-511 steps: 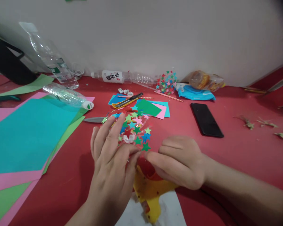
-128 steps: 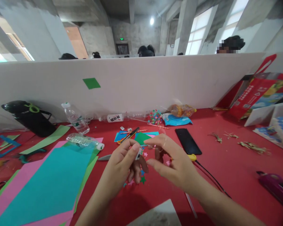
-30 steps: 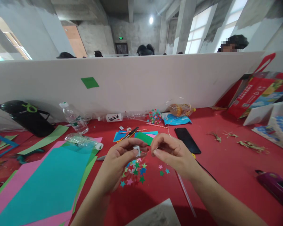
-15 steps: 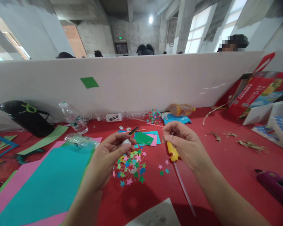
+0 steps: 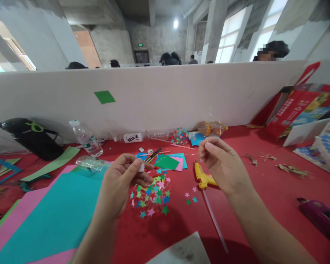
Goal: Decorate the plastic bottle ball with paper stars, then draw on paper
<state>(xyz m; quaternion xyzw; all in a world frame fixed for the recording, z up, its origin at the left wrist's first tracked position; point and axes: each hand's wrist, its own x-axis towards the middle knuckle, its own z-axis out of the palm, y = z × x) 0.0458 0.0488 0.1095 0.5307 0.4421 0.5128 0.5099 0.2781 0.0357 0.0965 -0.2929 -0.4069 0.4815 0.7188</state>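
My left hand is closed, pinching a small white piece between thumb and fingers. It hovers over a dome of colourful paper stars on the red table. My right hand is raised with thumb and fingertips pressed together; anything held there is too fine to make out. Just below it lies a yellow glue gun with a clear glue stick sticking out toward me. A few loose stars are scattered beside the gun.
Coloured paper sheets cover the left side, near a black bottle and a clear water bottle. A white partition stands behind. At right are a purple glue gun, dry fibre scraps and a red bag.
My hands have moved farther apart, the left toward the left and the right slightly right and upward. More of the yellow glue gun shows. The white piece stays in my left hand.
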